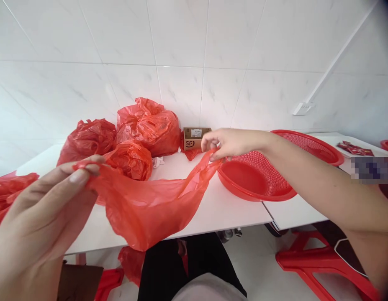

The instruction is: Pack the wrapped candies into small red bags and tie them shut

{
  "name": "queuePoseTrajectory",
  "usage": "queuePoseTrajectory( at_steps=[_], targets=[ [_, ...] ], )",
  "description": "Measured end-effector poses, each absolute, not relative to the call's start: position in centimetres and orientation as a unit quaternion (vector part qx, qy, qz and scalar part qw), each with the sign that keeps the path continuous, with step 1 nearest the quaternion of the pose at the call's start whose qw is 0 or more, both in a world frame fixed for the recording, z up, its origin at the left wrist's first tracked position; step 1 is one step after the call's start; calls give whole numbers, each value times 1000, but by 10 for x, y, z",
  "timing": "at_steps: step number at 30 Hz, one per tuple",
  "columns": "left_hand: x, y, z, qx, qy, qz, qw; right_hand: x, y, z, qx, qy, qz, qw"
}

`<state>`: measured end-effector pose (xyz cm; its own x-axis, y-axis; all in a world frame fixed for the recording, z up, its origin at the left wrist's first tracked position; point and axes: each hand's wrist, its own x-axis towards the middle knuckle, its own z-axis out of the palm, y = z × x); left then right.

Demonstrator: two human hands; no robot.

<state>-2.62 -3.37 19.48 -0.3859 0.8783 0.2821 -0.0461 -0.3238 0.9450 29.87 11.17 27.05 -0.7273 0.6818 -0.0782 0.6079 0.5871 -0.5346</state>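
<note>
A thin red plastic bag [152, 205] is stretched between my two hands above the table's front edge, sagging in the middle. At the left, my left hand [52, 200] pinches one end of it between thumb and fingers. My right hand [223, 144] reaches across from the right and grips the other end. Just beyond that hand lies a shallow red basket [250, 179] with mesh sides. Behind the stretched bag is a crumpled red bag [131, 159], partly covered by it.
Full red bags [150, 127] stand against the tiled wall beside a small cardboard box [194, 140]. Another red basket [309, 144] sits further right. The white table [237, 215] has a seam to the right. Red stools [309, 255] stand below.
</note>
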Motion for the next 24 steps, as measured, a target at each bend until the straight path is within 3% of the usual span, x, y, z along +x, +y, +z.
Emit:
queuePoseTrajectory(
  at_steps=[2,6,11,17,24],
  targets=[
    [-13,-30,203,417,445,702,367,298,110,275,-359,-886,288,66],
    [1,-18,208,414,376,694,454,289,110,289,-315,-890,290,159],
    [13,9,202,490,324,586,559,268,113,296,-261,-902,296,175],
    [52,35,206,634,425,375,525,225,99,279,-183,-916,324,149],
    [45,52,193,542,455,398,584,217,106,232,-193,-892,293,286]
  ],
)
